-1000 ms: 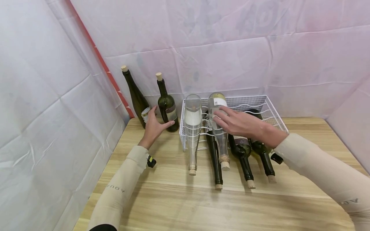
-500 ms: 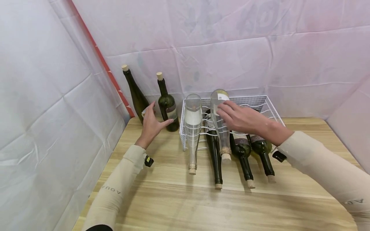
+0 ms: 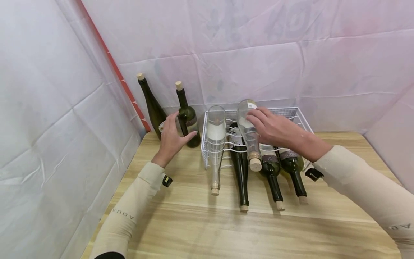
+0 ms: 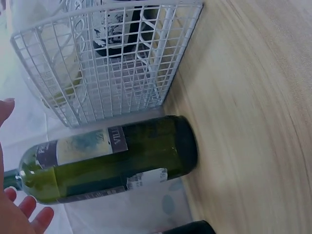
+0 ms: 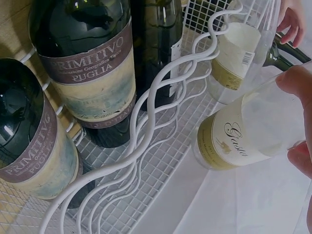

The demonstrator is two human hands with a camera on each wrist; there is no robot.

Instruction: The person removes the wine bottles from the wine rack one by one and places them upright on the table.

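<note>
My right hand [image 3: 275, 129] grips a clear glass bottle [image 5: 243, 129] with a white and gold label, its corked neck tilted toward me above the white wire rack [image 5: 141, 161]. In the right wrist view the bottle's base is apart from the rack's wavy bars. My left hand [image 3: 170, 144] has its fingers spread beside a corked green wine bottle [image 4: 97, 158] that stands on the table left of the rack. Whether it touches that bottle is hard to tell; nothing is held in it. Behind this hand stands a tall slim dark green bottle [image 3: 152, 108], partly covered.
Another clear bottle [image 3: 216, 133] lies on the rack's upper left. Lower down lie a slim dark bottle [image 3: 240, 176] and two green wine bottles [image 3: 271, 167], their corked necks jutting over the wooden table [image 3: 210, 230]. White sheeting [image 3: 245, 72] hangs close behind.
My right hand has lifted the clear bottle off the rack's bars, its corked neck rising and tilting toward me. The left hand has shifted only slightly, fingers still spread.
</note>
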